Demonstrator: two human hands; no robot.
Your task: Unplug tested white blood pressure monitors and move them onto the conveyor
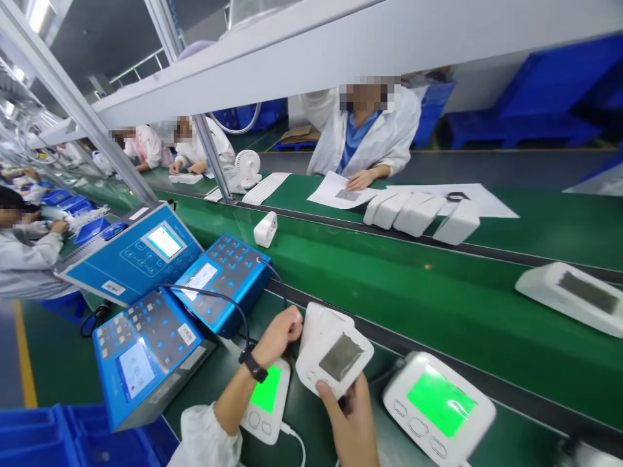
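My right hand [353, 415] grips a white blood pressure monitor [311, 360] from below, thumb on its front near the buttons. The monitor is tilted up and its grey screen is dark. My left hand [280, 334], with a black band on the wrist, is closed beside the monitor's left edge; what its fingers hold, if anything, is hidden. Under my left forearm lies a second monitor [263, 418] with a lit green screen and a white cable. To the right of my right hand rests a third monitor [474, 425], its screen also glowing green.
Blue tester boxes [146, 373] with keypads and black hoses stand at left. Beyond runs a green conveyor belt [389, 279], carrying a white monitor [574, 295] at right and a small white device [265, 229]. Several white units [418, 214] line its far side, near a seated co-worker [365, 136].
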